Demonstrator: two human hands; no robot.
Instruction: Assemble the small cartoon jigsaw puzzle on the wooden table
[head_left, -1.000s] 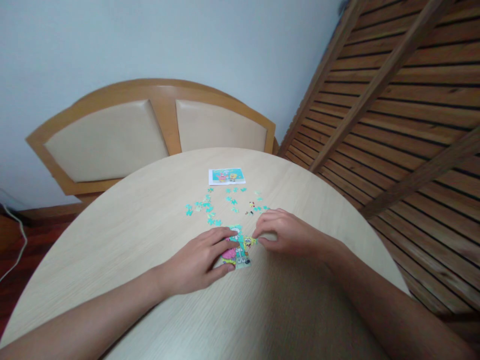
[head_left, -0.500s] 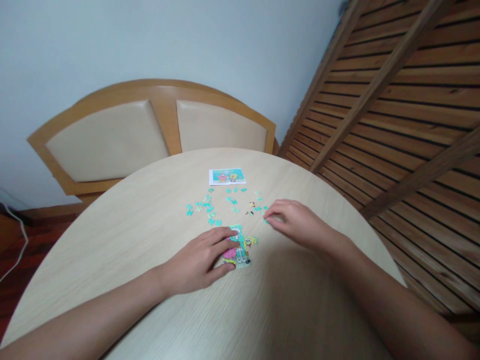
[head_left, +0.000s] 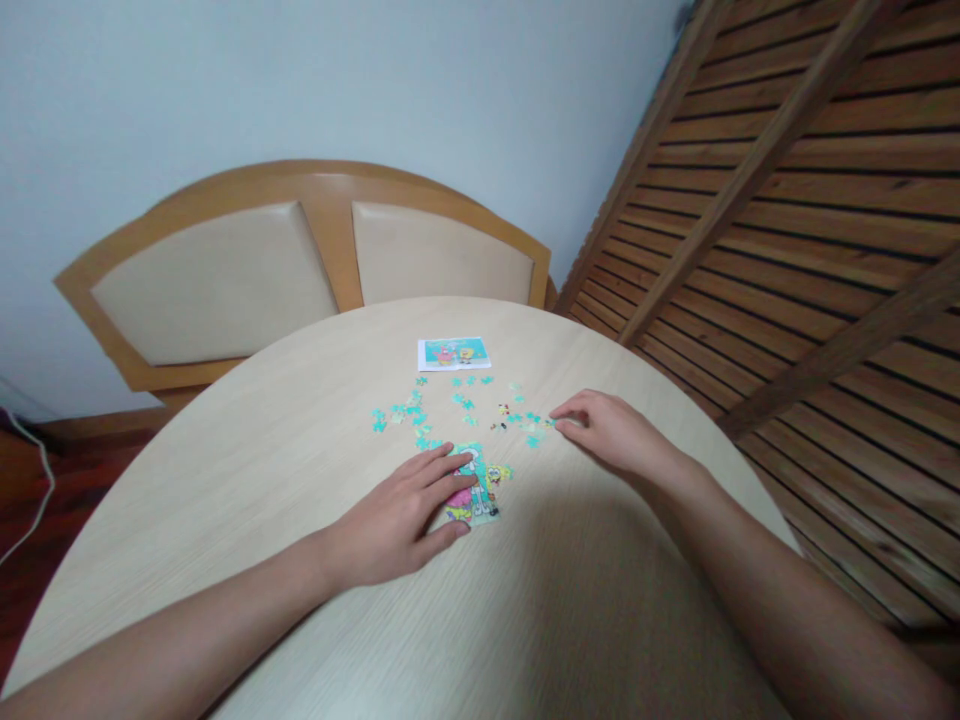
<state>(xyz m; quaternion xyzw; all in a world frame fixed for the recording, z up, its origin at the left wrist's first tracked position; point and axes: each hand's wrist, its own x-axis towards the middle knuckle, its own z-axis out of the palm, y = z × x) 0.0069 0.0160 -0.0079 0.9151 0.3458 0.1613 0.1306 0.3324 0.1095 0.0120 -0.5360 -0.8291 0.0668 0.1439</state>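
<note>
My left hand [head_left: 409,515] lies with spread fingers on the left side of a partly joined jigsaw puzzle [head_left: 480,500]. The puzzle shows pink, yellow and white cartoon figures on teal; the fingers cover part of it. Beyond and to the right, my right hand [head_left: 607,425] has thumb and forefinger closed at the edge of a small puzzle piece [head_left: 549,423], teal with a little yellow. A teal puzzle piece [head_left: 533,440] lies just left of those fingertips. Several more teal pieces [head_left: 415,405] are scattered behind the joined part.
A printed picture card [head_left: 454,354] of the same cartoon lies at the far side of the round table [head_left: 637,590]. Behind the table stands a wide chair back [head_left: 247,270] with cream panels, against a pale wall. Slatted wood [head_left: 810,200] rises on the right.
My right hand has moved right and slightly away, leaving the teal piece that was under its fingertips in plain sight. The joined puzzle has shifted slightly away from me under my left hand.
</note>
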